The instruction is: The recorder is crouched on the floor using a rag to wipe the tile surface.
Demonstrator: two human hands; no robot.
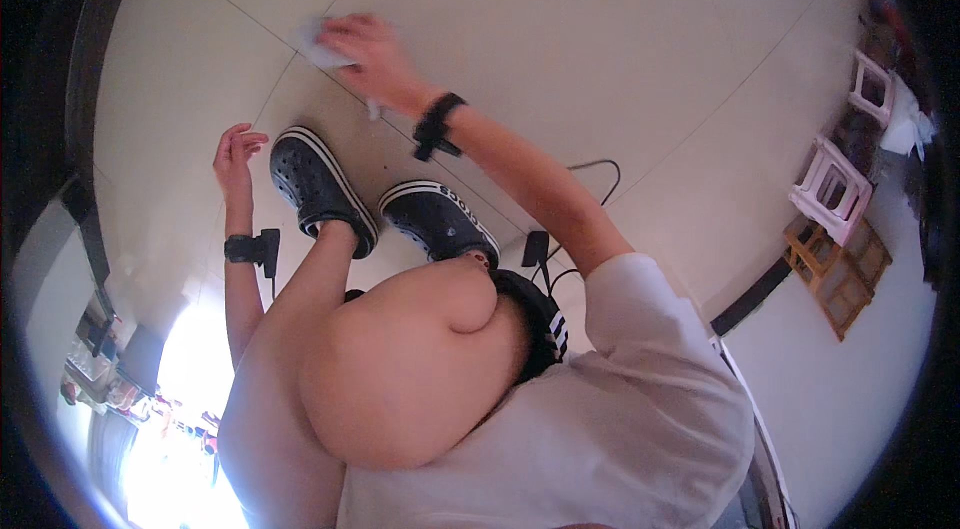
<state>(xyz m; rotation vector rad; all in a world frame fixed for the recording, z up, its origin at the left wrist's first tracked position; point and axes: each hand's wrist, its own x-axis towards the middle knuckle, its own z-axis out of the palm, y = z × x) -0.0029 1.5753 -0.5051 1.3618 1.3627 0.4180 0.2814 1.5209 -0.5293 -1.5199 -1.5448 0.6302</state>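
My right hand [375, 60] stretches out over the tiled floor [570, 41], its fingers on a pale wipe or cloth [322, 45]. Motion blur and the fingers hide part of the cloth, so its material is unclear. My left hand [238, 150] hangs beside my left shoe, holding nothing, its fingers loosely bent and apart. Both feet wear dark Crocs clogs with white-striped soles, the left clog [319, 184] and the right clog [442, 218]. A black strap [439, 125] circles my right wrist, and another black strap [251, 249] carries a small device on the left.
Two pale plastic stools [832, 188] and a wooden folding piece [844, 274] stand along the right wall. A white bag [906, 116] is near them. A black cable [616, 173] loops beside my right elbow. Bright light and cluttered items [112, 386] appear at lower left.
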